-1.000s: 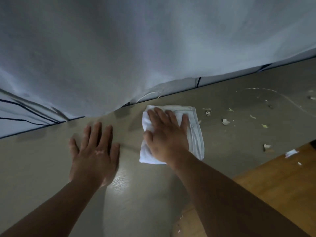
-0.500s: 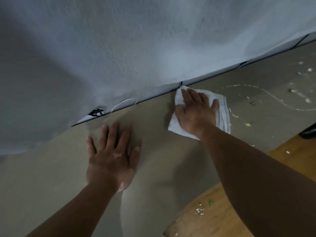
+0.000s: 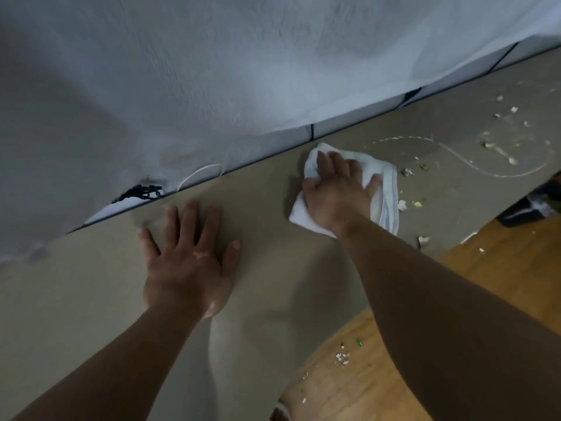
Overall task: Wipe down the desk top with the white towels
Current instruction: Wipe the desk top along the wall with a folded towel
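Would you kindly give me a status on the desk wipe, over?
Right hand presses white towel near back edge. Left hand flat on desk top. Crumbs just right of towel.

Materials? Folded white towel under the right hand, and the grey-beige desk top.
Folded white towel: soft woven cloth, likely cotton; it creases and shows a stitched hem. Grey-beige desk top: smooth, hard, semi-matte, probably laminate or painted board; faint sheen, no grain.

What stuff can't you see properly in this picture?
All in the head view:
- White towel: its middle is under the right hand.
- Desk top: a patch is covered by the flat left hand.
- Dark object at the right edge: cut off by the frame, unidentifiable.
- Scraps on the desk: too small to name.
- Behind the white sheet: all hidden.
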Motion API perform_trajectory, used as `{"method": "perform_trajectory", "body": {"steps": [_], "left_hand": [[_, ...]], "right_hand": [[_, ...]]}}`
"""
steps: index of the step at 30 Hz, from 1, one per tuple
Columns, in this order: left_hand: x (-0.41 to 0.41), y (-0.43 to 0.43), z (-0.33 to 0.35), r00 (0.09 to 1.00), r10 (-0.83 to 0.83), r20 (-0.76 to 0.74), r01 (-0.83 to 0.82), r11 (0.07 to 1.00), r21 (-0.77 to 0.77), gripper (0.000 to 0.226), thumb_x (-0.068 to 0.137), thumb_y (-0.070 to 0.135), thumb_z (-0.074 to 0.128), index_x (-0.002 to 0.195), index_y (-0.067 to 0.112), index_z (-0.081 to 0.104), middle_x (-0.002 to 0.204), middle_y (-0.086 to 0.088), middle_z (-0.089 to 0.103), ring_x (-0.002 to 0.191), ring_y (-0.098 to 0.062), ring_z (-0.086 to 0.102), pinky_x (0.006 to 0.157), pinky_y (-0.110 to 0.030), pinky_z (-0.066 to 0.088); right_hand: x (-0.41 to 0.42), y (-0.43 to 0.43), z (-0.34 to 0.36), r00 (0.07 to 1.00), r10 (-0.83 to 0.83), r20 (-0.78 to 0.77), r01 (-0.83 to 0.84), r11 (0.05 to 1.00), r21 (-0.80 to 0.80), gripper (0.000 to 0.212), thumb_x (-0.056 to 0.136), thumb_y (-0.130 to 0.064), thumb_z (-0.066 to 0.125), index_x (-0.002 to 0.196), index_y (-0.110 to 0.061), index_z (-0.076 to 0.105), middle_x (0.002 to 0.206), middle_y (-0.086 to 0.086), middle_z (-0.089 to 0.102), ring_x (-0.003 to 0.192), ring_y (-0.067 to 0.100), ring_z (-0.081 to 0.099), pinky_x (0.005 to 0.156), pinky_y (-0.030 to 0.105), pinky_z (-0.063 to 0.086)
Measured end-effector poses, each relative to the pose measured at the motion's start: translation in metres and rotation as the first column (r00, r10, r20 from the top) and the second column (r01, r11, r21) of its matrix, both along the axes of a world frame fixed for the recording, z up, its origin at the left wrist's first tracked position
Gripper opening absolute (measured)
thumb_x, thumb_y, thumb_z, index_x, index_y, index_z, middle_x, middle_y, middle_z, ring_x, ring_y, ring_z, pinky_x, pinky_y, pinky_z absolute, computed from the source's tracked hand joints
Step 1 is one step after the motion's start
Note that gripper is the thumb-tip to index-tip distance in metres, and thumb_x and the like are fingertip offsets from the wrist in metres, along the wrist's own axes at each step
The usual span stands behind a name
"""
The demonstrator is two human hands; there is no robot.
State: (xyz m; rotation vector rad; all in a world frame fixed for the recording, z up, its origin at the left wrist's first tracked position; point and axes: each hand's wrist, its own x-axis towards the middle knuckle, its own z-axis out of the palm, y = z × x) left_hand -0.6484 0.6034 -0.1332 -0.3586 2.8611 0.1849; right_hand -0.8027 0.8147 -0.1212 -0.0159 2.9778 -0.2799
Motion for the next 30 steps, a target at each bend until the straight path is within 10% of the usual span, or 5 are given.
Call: {"method": "perform_trajectory", "body": {"steps": [12, 30], "left_hand": [[0.000, -0.001, -0.001, 1.000, -0.011, -0.017, 0.010, 1.000, -0.012, 0.083, 0.089, 0.073, -0.009, 0.164, 0.036, -0.007, 0.176, -0.002, -0.007, 0.162, -0.030, -0.011, 0.128, -0.063, -0.001], [-0.003, 0.000, -0.002, 0.999, -0.032, -0.042, 0.031, 0.999, -0.023, 0.075, 0.099, 0.066, 0.010, 0.165, 0.030, 0.000, 0.173, -0.007, 0.000, 0.161, -0.036, -0.006, 0.126, -0.068, 0.001]], "right_hand": [[0.125, -0.004, -0.001, 0.958, 0.271, -0.089, -0.274, 0.962, -0.021, 0.066, 0.093, -0.051, 0.036, 0.157, -0.033, 0.035, 0.164, -0.008, 0.033, 0.152, 0.022, 0.026, 0.121, 0.066, 0.009], [0.036, 0.039, -0.004, 0.983, -0.170, -0.062, 0.168, 0.985, -0.047, 0.058, 0.104, -0.046, 0.033, 0.160, -0.034, 0.026, 0.167, -0.003, 0.025, 0.154, 0.025, 0.016, 0.120, 0.069, 0.002]]}}
